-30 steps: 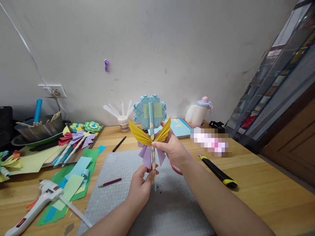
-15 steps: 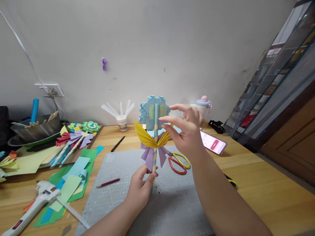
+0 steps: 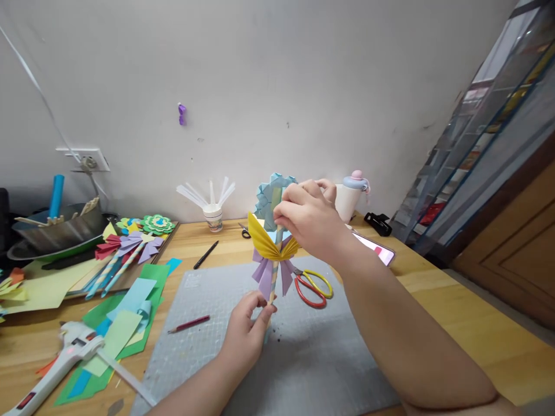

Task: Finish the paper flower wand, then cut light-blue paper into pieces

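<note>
— Tilted a little more than half a second ago, the blue paper flower (image 3: 272, 251) has shifted slightly right, and the right hand (image 3: 309, 218) has moved in to its head (image 3: 264, 203).
— Where is it?
— Upright but leaning, raised over the grey cutting mat (image 3: 203, 364).
— And the fingers?
— The left hand (image 3: 243, 325) is closed round the striped stem (image 3: 274, 278), low down. The right's are bent close together at the head; whether they pinch it cannot be told.
— Handling?
— Probably light: stem fairly stiff but crushable, head and yellow pleats (image 3: 261, 240) easily creased. Best held gently by the stem, below the purple strips (image 3: 263, 277).
— What surrounds it?
— Scissors (image 3: 299, 273) near its right, a pencil (image 3: 189, 324) to the left, a glue gun (image 3: 78, 348) farther left.
</note>
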Demonstrator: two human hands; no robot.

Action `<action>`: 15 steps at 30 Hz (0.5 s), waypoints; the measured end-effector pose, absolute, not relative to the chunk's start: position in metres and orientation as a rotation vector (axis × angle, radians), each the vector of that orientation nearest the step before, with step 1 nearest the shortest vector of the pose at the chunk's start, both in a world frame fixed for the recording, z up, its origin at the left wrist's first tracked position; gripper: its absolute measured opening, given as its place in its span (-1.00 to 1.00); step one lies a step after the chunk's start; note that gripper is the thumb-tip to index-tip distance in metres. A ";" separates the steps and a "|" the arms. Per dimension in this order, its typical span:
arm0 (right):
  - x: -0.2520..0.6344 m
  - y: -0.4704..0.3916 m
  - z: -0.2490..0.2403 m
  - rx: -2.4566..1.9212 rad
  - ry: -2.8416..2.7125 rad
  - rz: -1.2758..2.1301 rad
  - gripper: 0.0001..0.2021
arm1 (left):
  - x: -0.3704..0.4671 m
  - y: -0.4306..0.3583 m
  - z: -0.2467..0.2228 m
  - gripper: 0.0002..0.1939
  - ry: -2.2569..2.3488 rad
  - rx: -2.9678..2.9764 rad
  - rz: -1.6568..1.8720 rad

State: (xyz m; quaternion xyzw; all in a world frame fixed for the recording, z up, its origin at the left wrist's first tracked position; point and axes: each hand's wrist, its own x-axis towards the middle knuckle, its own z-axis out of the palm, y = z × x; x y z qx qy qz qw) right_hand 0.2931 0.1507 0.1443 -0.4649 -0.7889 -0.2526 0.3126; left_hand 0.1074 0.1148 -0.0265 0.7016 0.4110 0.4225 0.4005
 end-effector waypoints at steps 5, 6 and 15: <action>0.301 0.153 0.139 -0.996 -1.824 -0.196 -0.85 | 0.108 0.114 -0.027 -0.73 1.030 1.763 1.058; 0.303 0.153 0.139 -0.908 -1.744 -0.059 -0.85 | 0.108 0.113 -0.027 -0.72 1.030 1.762 1.058; 0.309 0.156 0.147 -0.833 -1.857 -0.038 -0.88 | 0.107 0.112 -0.023 -0.69 1.021 1.777 1.034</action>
